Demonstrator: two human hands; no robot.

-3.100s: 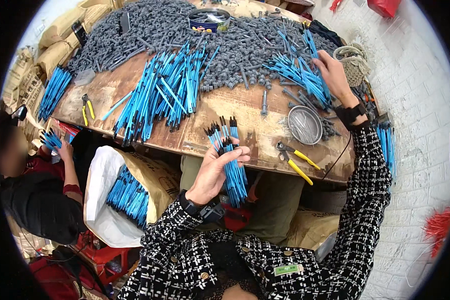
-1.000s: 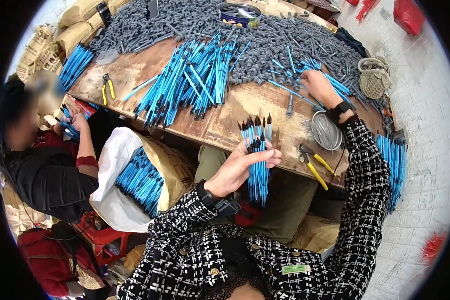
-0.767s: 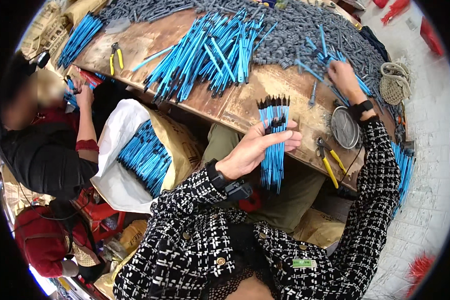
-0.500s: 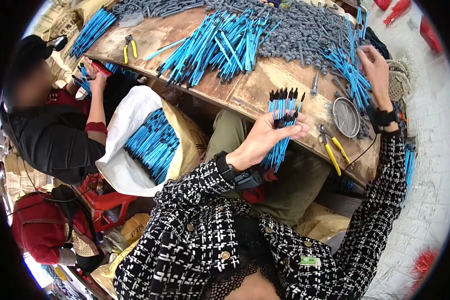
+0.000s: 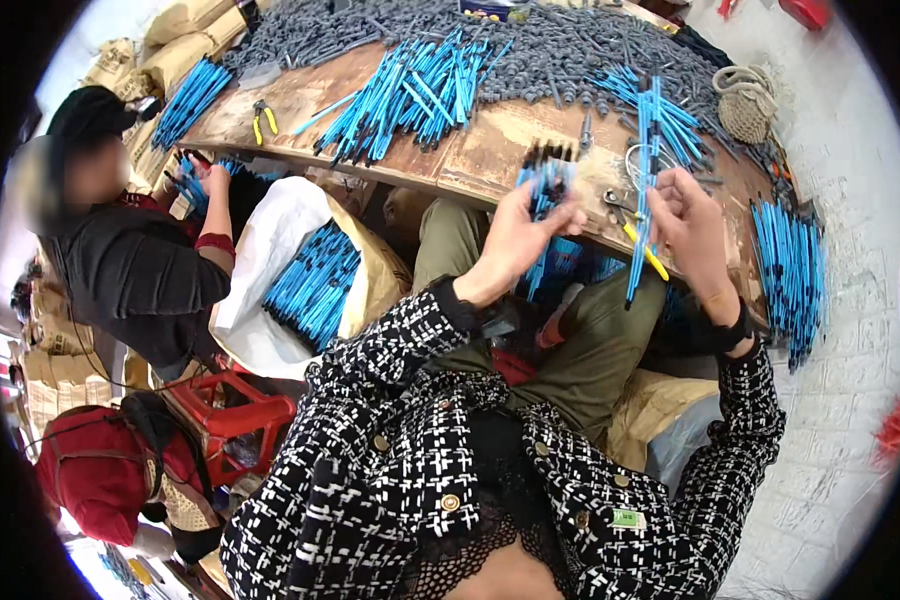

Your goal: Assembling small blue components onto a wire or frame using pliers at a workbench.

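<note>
My left hand is closed around a bunch of slim blue rods with black ends, blurred by movement. Their black tips stick up above the fingers, and blue lengths hang below. To its right, my right hand pinches a long blue rod, upright and slightly tilted; whether it is one rod or a couple pressed together I cannot tell. Behind that hand, partly hidden, yellow-handled pliers rest on the table edge. A loose pile of blue rods lies just beyond.
Across the wooden table lie a large blue rod pile and many grey plastic plugs. Another pair of pliers is farther left. An open white sack holds more rods. At left sits a co-worker; a red stool stands behind.
My right hand has come back from the far right pile toward my left hand, bringing a blue rod. My left hand stays on its bunch. The whole view has shifted somewhat.
</note>
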